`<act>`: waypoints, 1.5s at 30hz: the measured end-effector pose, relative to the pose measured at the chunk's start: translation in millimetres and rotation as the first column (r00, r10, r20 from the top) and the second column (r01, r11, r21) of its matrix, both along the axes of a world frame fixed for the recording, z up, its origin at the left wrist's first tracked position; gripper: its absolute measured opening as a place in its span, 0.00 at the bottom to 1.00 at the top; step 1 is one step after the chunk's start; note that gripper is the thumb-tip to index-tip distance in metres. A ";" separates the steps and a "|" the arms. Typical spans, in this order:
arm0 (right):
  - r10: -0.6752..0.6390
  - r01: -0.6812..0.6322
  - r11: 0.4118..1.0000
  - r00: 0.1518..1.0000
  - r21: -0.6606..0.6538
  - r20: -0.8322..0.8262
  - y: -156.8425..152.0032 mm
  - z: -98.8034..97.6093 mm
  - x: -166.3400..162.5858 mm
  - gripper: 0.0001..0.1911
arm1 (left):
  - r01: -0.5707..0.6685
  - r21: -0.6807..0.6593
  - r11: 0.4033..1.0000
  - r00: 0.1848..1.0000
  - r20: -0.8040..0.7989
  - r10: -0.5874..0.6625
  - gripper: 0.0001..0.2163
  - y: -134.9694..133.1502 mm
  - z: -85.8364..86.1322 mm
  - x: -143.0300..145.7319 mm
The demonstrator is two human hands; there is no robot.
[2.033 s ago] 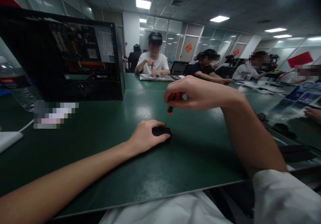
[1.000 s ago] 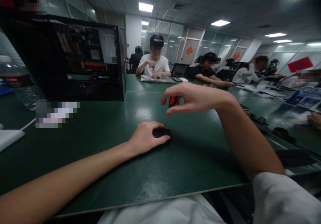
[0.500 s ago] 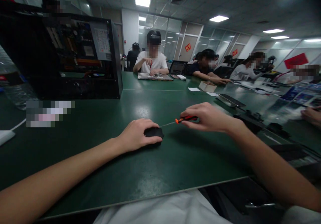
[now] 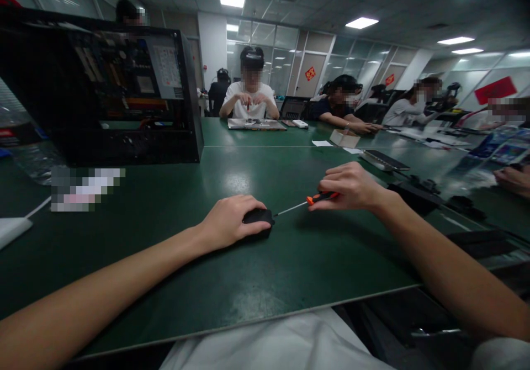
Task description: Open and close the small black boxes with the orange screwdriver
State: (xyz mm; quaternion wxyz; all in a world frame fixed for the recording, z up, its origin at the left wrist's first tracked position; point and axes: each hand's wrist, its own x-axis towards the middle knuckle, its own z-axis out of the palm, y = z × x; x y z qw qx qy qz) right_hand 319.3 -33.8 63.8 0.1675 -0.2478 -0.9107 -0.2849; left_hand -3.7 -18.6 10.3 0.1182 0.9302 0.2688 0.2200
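My left hand is closed around a small black computer mouse on the green tabletop, fingers over its far side and thumb along the near side. My right hand grips a screwdriver by its orange and black handle. The thin metal shaft slants down to the left, and its tip is at the right end of the mouse. Whether the tip touches the mouse or sits just beside it, I cannot tell.
An open black computer case stands at the back left, beside a plastic bottle. Across the green table, a person works over a flat board. A small box and dark devices lie to the right.
My right hand has drawn back a little to the right with the screwdriver, showing more of its shaft. The mouse in my left hand has shifted slightly right.
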 end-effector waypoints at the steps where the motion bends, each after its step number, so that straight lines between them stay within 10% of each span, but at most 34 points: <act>1: 0.007 -0.008 1.000 1.000 0.005 0.007 0.0 -0.9 -0.1 0.26 | 0.000 0.002 1.000 1.000 -0.001 0.000 0.16 0.2 -0.3 0.0; 18: -0.078 0.095 0.937 0.995 -0.337 0.062 38.1 -55.7 -23.8 0.34 | 0.032 0.003 0.999 0.994 0.109 -0.032 0.17 -1.0 -6.1 4.1; 31: -0.028 0.000 0.930 0.997 -0.368 -0.071 12.1 -61.7 -45.7 0.21 | -0.067 -0.274 0.959 0.989 0.112 0.101 0.21 8.2 -2.1 -28.3; 38: 0.012 -0.213 0.757 0.950 -0.618 -0.313 18.9 -64.8 -48.2 0.19 | -0.030 -0.288 0.957 0.986 0.146 0.075 0.21 7.5 -3.5 -26.7; 45: 0.014 -0.045 0.970 0.991 -0.239 -0.133 22.1 -57.9 -45.8 0.17 | -0.027 -0.278 0.960 0.985 0.157 0.074 0.20 7.9 -4.6 -24.2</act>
